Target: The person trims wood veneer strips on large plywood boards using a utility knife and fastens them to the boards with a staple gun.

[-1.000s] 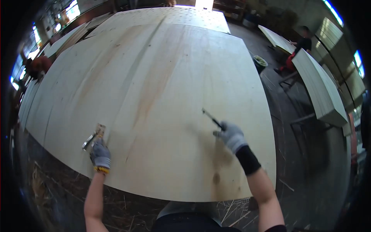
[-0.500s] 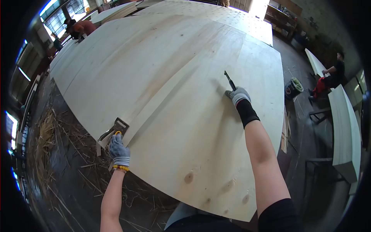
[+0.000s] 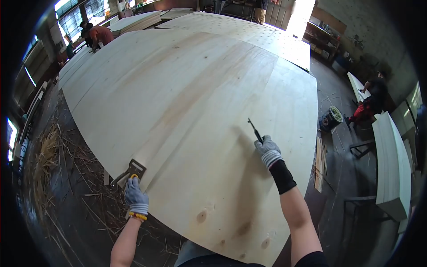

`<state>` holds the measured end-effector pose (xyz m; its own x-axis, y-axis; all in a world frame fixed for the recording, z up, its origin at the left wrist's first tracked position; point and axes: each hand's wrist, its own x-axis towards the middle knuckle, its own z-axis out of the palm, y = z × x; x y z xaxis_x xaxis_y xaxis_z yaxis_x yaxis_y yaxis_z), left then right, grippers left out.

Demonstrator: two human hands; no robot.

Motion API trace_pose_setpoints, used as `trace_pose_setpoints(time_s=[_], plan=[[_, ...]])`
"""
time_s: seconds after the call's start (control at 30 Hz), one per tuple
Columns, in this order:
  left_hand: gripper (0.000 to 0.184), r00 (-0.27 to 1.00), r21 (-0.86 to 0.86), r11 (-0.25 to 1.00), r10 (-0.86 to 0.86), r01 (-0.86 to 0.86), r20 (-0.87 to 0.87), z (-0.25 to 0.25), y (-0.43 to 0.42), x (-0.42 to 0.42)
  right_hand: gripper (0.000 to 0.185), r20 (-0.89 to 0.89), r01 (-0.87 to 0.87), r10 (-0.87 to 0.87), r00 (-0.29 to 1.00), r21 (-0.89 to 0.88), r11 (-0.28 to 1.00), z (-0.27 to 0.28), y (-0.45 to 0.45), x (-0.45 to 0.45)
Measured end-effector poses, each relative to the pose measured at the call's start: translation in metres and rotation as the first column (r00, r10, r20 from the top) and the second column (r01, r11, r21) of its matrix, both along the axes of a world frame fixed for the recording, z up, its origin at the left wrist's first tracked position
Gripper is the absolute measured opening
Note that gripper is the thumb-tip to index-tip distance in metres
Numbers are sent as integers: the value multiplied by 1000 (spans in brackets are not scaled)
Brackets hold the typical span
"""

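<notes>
Across a broad pale plywood sheet [image 3: 178, 111] I reach with both gloved hands. My left hand [image 3: 135, 196] is closed at the sheet's near-left edge, around a metal tool [image 3: 137, 168] with a flat slotted plate, a curved handle and a yellow ring. That tool rests on or just over the wood; its exact kind is unclear. Further right, my right hand [image 3: 268, 151] grips a slim dark tool [image 3: 255, 129] with a small hooked tip pointing away from me. A shadow falls on the sheet beneath it, so the tip seems raised off the surface.
Wood strips and scraps [image 3: 51, 151] litter the floor at left. At right stand a bucket [image 3: 331, 118] and a stack of pale boards [image 3: 391, 164]. One person [image 3: 376, 93] works at far right; others [image 3: 100, 35] bend over boards at upper left. More sheets [image 3: 240, 26] lie behind.
The view has tilted up a little. My right hand, with the slim tool, has come back toward me over the sheet. My left hand stays at the edge with the metal tool.
</notes>
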<state>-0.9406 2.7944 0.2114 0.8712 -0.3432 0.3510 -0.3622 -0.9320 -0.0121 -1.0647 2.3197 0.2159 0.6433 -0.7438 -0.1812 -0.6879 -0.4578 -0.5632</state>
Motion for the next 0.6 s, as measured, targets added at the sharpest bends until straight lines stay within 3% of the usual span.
trace_pose_setpoints(time_s=[0.07, 0.1, 0.2, 0.3, 0.37, 0.43, 0.53, 0.6], plan=[[51, 999, -2, 1000, -28, 28, -25, -8, 4, -1, 28, 161, 65, -146, 976, 423, 904, 0, -7, 5], [50, 998, 20, 998, -63, 63, 14, -14, 7, 6, 21, 260, 80, -313, 913, 640, 764, 4, -6, 9], [48, 995, -16, 996, -93, 93, -43, -25, 1, 58, 23, 283, 116, -481, 830, 755, 645, -4, -12, 39], [46, 983, -23, 996, -89, 86, -159, -8, -32, 149, 30, 225, 217, -524, 822, 727, 652, 2, -12, 70], [51, 982, -39, 982, -186, 187, 27, -34, -50, 239, 35, 181, 295, -550, 815, 688, 663, 4, -19, 85], [54, 975, -48, 975, -213, 216, 58, -36, -80, 308, 35, 158, 300, -536, 830, 684, 665, 5, -20, 89], [51, 984, -43, 986, -166, 163, -65, -13, -121, 353, 32, 85, 360, -539, 838, 657, 662, 15, -10, 99], [50, 986, -21, 986, -163, 162, -20, -14, -130, 363, 29, 52, 400, -556, 829, 640, 656, 18, -5, 114]])
